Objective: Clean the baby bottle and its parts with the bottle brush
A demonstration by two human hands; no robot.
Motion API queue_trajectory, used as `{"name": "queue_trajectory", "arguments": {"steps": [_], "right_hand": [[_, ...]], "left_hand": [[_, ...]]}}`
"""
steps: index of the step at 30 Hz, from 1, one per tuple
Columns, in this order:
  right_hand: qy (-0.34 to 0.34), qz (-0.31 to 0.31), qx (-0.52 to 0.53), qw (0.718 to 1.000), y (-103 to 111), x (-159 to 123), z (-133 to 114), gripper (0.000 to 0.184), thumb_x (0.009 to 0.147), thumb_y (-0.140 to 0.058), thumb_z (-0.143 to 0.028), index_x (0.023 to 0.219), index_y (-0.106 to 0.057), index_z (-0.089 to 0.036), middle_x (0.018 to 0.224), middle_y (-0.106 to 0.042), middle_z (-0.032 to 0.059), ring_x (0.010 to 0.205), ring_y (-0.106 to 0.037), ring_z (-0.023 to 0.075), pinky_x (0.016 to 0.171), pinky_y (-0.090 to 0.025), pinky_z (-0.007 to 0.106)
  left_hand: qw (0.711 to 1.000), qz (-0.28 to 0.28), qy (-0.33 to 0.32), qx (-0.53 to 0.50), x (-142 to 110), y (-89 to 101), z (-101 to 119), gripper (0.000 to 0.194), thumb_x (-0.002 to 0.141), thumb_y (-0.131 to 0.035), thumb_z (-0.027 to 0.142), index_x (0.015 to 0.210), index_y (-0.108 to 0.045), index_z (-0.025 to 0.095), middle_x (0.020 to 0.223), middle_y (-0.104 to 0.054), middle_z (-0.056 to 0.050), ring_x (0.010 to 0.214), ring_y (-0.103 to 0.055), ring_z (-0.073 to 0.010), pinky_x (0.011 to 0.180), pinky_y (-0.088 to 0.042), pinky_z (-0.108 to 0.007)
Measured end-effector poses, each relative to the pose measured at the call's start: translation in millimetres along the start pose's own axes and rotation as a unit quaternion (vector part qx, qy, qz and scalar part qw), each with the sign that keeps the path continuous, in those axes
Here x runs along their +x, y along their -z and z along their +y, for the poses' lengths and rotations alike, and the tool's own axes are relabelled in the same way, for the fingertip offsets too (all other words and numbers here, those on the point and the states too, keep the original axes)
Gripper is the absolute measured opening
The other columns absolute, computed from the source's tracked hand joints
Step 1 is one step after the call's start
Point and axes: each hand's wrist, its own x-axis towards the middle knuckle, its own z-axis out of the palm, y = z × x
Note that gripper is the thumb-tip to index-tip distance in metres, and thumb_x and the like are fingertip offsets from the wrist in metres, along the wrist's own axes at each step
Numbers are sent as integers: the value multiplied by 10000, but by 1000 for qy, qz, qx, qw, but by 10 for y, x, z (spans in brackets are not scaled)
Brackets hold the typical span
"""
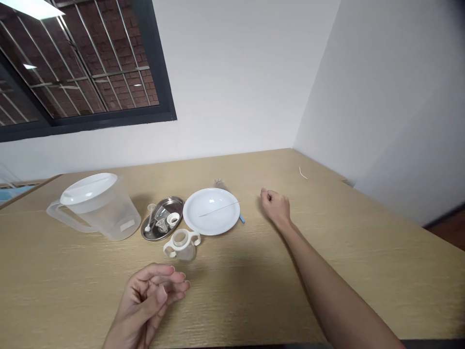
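Note:
My left hand (147, 303) is raised over the near table, its fingers loosely curved and apart, with nothing in them. Just beyond its fingertips stands a clear cup with two white handles (184, 246), its top uncovered. My right hand (276, 207) is closed in a fist right of the white plate (211, 229). A thin wire brush (220, 209) stretches from that fist out above the plate; its middle part is hard to see against the wood. Left of the plate, a steel tray (154, 237) holds a white ring cap (173, 219) and small clear parts.
A lidded plastic pitcher (112, 208) stands at the left. Behind the plate lies something bristly (220, 183), and a blue tip (242, 219) shows at the plate's right edge. A thin bent pale strip (302, 172) lies far right. Walls bound the table behind and at right.

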Motion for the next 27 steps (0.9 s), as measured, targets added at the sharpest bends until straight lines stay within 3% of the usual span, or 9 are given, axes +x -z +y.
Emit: {"name": "queue_trajectory", "arguments": {"steps": [3,10,18,24,27], "right_hand": [[1,1,0,1000,-7,0,5,462,901,-375,-479,514,-361,-228,513,-473,21,514,-327,135,584,-234,304],[0,-3,-1,1000,-10,0,4,459,899,-372,-480,514,-367,-229,514,-476,21,514,-330,137,585,-234,306],[2,-7,-4,1000,-8,-2,-5,469,904,-371,-470,506,-401,-225,517,-489,22,520,-353,139,593,-244,307],[5,-7,-9,1000,-10,3,6,478,915,-370,-465,507,-425,-222,522,-519,36,523,-371,143,588,-253,304],[5,-8,-9,1000,-3,3,5,478,918,-369,-462,509,-421,-220,527,-525,39,529,-377,143,590,-255,300]], "left_hand": [[1000,3,7,10,-7,-20,-26,249,647,-908,179,868,-795,174,868,-806,-110,825,-779,-239,773,-641,-262],[996,75,53,11,-31,-94,-25,306,587,-941,186,851,-788,158,901,-807,-119,839,-782,-253,750,-647,-266],[993,112,25,13,-101,-305,5,336,544,-962,241,815,-781,160,873,-809,-102,812,-780,-242,707,-632,-233],[992,100,-34,75,-111,-340,-30,355,500,-977,285,729,-746,143,542,-706,-22,448,-643,-120,464,-521,-160],[991,102,-6,89,-90,-267,-40,378,577,-940,392,781,-768,125,592,-731,-61,486,-673,-150,481,-551,-192]]}}
